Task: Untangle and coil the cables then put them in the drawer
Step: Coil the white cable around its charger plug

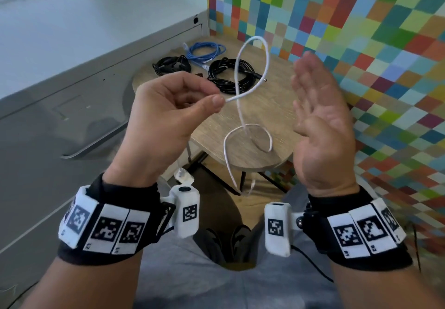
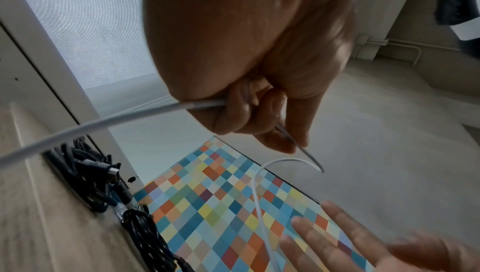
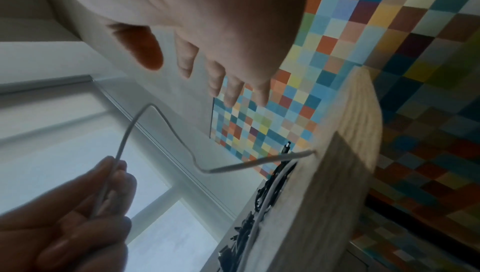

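My left hand (image 1: 212, 98) pinches a thin white cable (image 1: 263, 51) between thumb and forefinger, held up over the small round wooden table (image 1: 272, 106). The cable rises in a tall loop, crosses itself, drops into a second loop over the table's near edge and hangs toward the floor. In the left wrist view the left hand (image 2: 257, 116) grips the white cable (image 2: 103, 126). My right hand (image 1: 320, 106) is held flat with straight fingers just right of the loop, touching nothing. The right hand (image 3: 221, 75) shows empty above the white cable (image 3: 166, 122) in the right wrist view.
At the table's far side lie a coiled blue cable (image 1: 207, 52) and two coiled black cables (image 1: 173, 65) (image 1: 228, 72). A grey cabinet with drawers (image 1: 72, 96) stands to the left. A multicoloured checkered wall (image 1: 361, 19) closes the right side and back.
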`<state>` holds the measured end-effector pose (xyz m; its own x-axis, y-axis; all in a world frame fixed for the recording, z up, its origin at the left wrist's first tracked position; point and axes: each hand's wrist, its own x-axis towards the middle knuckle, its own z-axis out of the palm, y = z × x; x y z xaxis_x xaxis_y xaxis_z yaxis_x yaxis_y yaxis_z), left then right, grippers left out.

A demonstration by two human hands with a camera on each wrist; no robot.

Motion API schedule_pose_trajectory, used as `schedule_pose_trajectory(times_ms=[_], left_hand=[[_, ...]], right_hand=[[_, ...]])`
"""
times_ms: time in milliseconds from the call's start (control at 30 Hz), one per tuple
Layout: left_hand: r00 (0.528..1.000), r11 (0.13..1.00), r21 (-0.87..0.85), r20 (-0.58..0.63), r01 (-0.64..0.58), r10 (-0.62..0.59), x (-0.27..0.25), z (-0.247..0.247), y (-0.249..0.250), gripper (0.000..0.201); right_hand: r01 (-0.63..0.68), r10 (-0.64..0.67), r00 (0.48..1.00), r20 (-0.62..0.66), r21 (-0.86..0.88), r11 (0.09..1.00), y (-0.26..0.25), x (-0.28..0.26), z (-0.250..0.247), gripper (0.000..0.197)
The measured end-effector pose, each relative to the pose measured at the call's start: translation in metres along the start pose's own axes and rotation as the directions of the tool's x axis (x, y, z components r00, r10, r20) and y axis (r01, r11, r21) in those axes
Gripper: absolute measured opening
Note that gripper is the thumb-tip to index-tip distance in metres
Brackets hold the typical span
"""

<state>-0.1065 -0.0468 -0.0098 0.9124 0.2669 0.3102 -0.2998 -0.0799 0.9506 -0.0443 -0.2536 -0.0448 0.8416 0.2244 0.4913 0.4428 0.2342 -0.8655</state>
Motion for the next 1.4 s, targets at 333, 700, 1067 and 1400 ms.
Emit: schedule_pose_trajectory(times_ms=[333, 700, 1067, 1400], left_hand=[[0.991, 0.975, -0.178, -0.015, -0.131, 0.131, 0.006, -0.016, -0.001, 0.016], [0.996, 0.992, -0.123, -0.069, 0.039, -0.048, 0.009, -0.013, -0.014, 0.006], [0.991, 0.99, 0.122, 0.102, 0.077, -0.09, 0.004, -0.003, -0.019, 0.013], [0.997, 0.998, 0.035, -0.053, -0.054, 0.055, 0.008, -0.014, -0.016, 0.011]], right_hand=[[-0.522, 0.549, 0.785, 0.286, -0.173, 0.836, -0.001, -0.007, 0.009, 0.035], [-0.469, 0.514, 0.79, 0.334, -0.209, 0.858, -0.006, -0.008, 0.006, 0.021], [-0.052, 0.078, 0.99, 0.114, -0.211, 0.976, 0.006, -0.005, 0.009, 0.038], [-0.243, 0.272, 0.937, 0.219, -0.149, 0.958, -0.002, -0.006, 0.006, 0.019]])
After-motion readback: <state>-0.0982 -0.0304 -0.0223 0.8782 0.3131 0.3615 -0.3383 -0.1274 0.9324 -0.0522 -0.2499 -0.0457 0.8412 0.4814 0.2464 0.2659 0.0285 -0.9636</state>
